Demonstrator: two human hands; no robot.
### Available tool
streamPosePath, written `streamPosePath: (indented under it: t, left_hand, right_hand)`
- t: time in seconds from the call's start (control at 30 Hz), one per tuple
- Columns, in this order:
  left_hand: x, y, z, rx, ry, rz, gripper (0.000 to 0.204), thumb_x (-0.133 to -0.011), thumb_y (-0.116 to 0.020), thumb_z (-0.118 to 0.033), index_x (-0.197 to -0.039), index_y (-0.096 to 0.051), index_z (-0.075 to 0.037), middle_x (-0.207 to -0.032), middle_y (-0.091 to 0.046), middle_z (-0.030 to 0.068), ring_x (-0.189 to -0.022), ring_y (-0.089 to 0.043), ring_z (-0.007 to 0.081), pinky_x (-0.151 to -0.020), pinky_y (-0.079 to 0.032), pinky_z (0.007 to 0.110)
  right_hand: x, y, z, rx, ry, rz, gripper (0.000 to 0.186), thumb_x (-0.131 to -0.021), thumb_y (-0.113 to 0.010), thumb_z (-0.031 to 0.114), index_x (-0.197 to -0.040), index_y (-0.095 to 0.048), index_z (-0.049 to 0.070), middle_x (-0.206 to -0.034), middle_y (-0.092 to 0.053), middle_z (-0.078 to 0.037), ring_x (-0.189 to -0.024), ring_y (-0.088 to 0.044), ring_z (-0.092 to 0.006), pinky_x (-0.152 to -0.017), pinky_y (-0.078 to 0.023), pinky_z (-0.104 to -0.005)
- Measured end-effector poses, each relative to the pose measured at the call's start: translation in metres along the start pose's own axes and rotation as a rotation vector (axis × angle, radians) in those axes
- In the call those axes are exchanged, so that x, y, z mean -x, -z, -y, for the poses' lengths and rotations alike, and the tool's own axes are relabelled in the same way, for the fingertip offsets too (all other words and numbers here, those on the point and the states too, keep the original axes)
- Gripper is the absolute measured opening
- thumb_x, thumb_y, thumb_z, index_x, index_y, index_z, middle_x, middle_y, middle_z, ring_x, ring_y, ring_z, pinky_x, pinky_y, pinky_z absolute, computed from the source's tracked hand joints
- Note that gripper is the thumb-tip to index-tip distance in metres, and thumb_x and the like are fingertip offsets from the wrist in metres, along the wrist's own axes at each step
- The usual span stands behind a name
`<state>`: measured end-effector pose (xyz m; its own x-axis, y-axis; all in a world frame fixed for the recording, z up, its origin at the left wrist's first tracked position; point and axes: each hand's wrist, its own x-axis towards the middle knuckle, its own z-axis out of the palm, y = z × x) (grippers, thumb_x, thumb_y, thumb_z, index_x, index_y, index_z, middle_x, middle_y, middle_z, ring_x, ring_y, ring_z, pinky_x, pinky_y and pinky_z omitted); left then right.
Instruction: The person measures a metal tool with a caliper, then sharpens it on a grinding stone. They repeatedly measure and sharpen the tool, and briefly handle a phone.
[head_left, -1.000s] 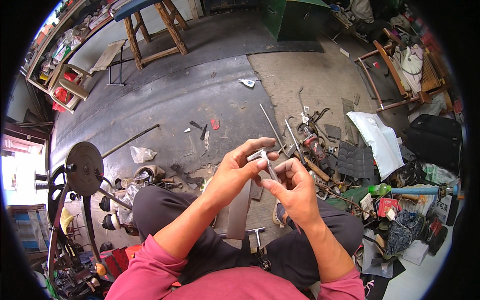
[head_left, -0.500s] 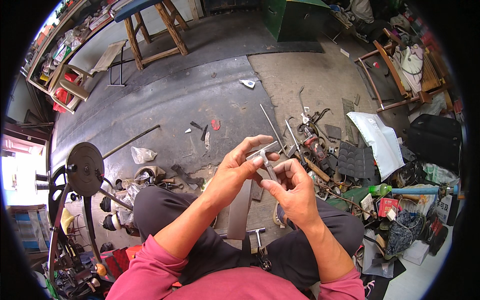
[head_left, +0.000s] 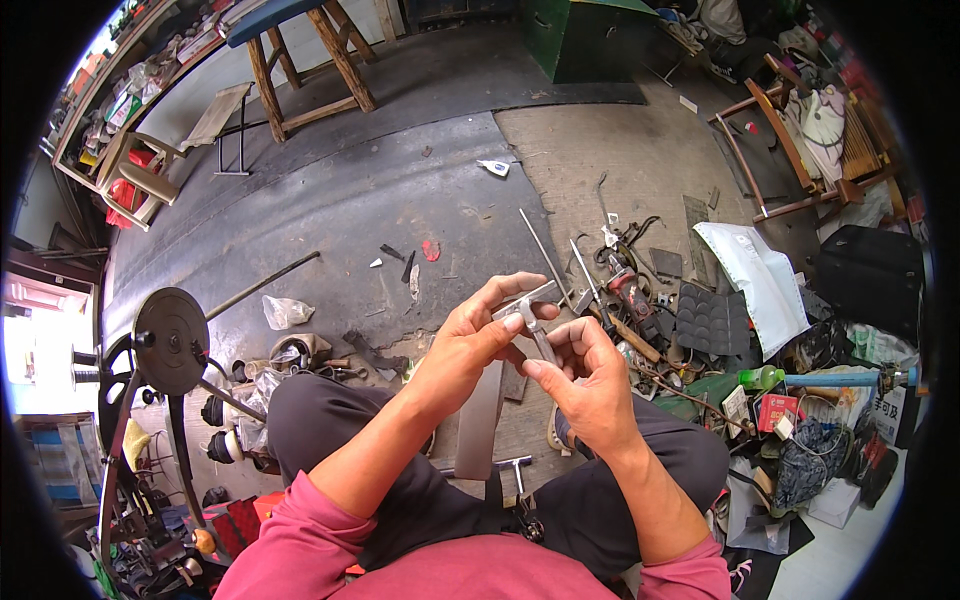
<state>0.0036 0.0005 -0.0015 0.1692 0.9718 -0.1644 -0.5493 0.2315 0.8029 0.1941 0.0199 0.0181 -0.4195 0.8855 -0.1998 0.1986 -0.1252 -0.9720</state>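
Observation:
Above my lap, both hands work at a narrow grey strap (head_left: 539,343) with a crosswise grey bar-like piece (head_left: 528,300) at its upper end. My left hand (head_left: 484,325) is closed, its thumb and fingers pinching the crosspiece. Lower down, my right hand (head_left: 585,380) pinches the strap between thumb and fingers. A wider grey strip (head_left: 481,420) hangs below my hands between my knees; whether it joins the held strap is hidden. Beneath it stands a small metal stand with a crossbar (head_left: 515,463).
At the left stands a hand-cranked machine with a round black wheel (head_left: 172,340). Tools, including a wood-handled one (head_left: 637,338), and scraps lie ahead to the right. A white bottle (head_left: 494,168) lies on dark floor matting. Farther off are a green box (head_left: 600,42) and a wooden chair (head_left: 790,140).
The crosspiece and strap have shifted very slightly between my fingers. Both hands keep nearly the same place and grip.

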Motion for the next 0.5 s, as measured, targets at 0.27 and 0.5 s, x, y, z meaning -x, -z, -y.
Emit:
streamPosePath:
  t: [0.27, 0.5]
  left_hand:
    - [0.0, 0.003, 0.0024, -0.022, 0.017, -0.017, 0.051, -0.105, -0.063, -0.023, -0.15, -0.048, -0.003, -0.133, -0.065, 0.015, -0.114, -0.068, 0.0181, -0.09, -0.059, 0.032]
    - [0.0001, 0.0056, 0.0066, -0.01, 0.016, -0.022, 0.04, -0.107, -0.061, -0.023, -0.142, -0.053, -0.005, -0.126, -0.069, 0.0119, -0.11, -0.069, 0.017, -0.086, -0.059, 0.031]
  right_hand:
    - [0.0002, -0.0001, -0.0014, 0.08, 0.01, -0.027, 0.028, -0.089, -0.081, 0.004, -0.106, -0.059, 0.005, -0.085, -0.06, 0.005, -0.072, -0.048, -0.0007, -0.064, -0.038, -0.0184]
    - [0.0002, -0.0007, -0.0018, 0.11, 0.052, -0.031, 0.028, -0.089, -0.081, 0.004, -0.106, -0.058, 0.005, -0.084, -0.061, 0.005, -0.071, -0.049, -0.0009, -0.062, -0.038, -0.019]
